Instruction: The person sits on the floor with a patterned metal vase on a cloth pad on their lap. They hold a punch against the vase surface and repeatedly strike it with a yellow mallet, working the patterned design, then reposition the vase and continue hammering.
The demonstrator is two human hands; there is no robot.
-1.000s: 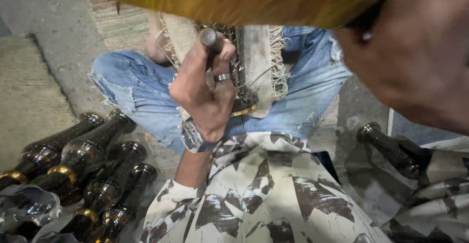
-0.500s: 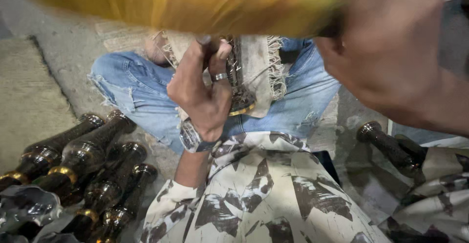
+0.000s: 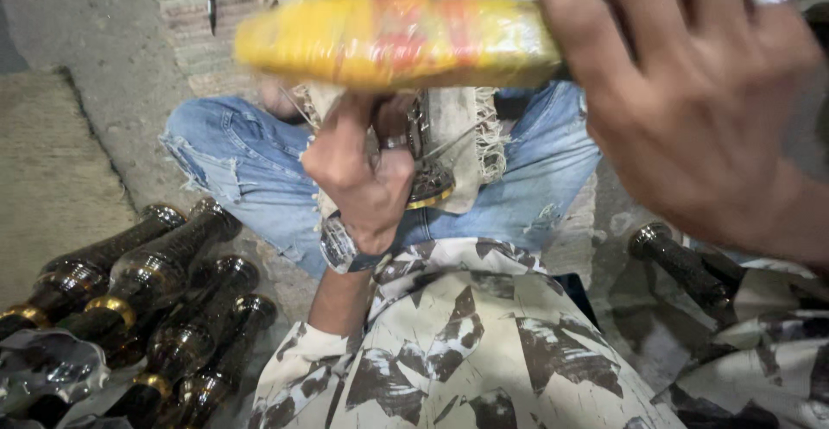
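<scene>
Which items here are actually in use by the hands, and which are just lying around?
In use:
- right hand gripping a yellow plastic-wrapped cylinder
- left hand on a shiny metal piece over a fringed beige cloth

Lying about:
- dark glossy gold-banded bottle-shaped pieces on the floor
- one dark piece apart

The right hand [image 3: 691, 110] at two o'clock is motion-blurred, its grip hidden; the yellow roll [image 3: 397, 41] blurs; bottles [image 3: 129, 308] at eight o'clock run off-frame.
</scene>
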